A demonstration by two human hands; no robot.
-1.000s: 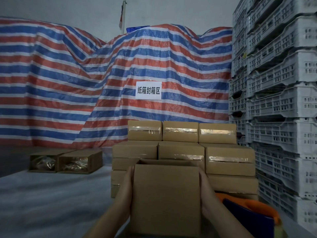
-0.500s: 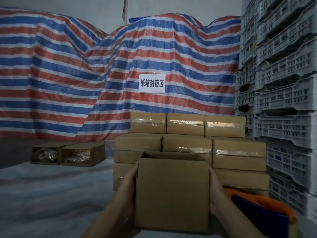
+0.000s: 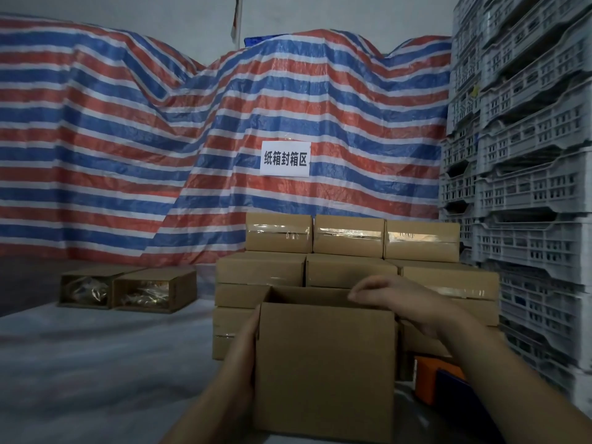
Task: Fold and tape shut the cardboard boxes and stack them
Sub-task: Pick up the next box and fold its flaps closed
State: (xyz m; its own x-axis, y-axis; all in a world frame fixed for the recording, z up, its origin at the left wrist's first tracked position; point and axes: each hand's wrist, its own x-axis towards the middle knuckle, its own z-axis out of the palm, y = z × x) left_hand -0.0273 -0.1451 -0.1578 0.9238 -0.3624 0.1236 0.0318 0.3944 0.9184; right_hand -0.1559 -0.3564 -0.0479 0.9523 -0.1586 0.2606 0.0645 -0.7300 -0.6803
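Observation:
An open-topped brown cardboard box (image 3: pixel 323 363) stands upright right in front of me. My left hand (image 3: pixel 243 347) lies flat against its left wall, thumb at the front edge. My right hand (image 3: pixel 394 299) hovers over the box's open top at the right rear corner, fingers loosely curled and holding nothing I can see. Behind the box rises a stack of taped boxes (image 3: pixel 347 237), three across and several layers high. An orange and blue tape dispenser (image 3: pixel 429 373) lies low on the right, beside the box.
Grey plastic crates (image 3: pixel 528 187) tower along the right. Two open boxes (image 3: pixel 153 290) with wrapped contents lie on their sides at the left on the pale floor sheet. A striped tarp with a white sign (image 3: pixel 285 159) closes the back.
My right hand has left the box's right side and risen over its open top. The left hand stays on the left wall. The view has tilted slightly down.

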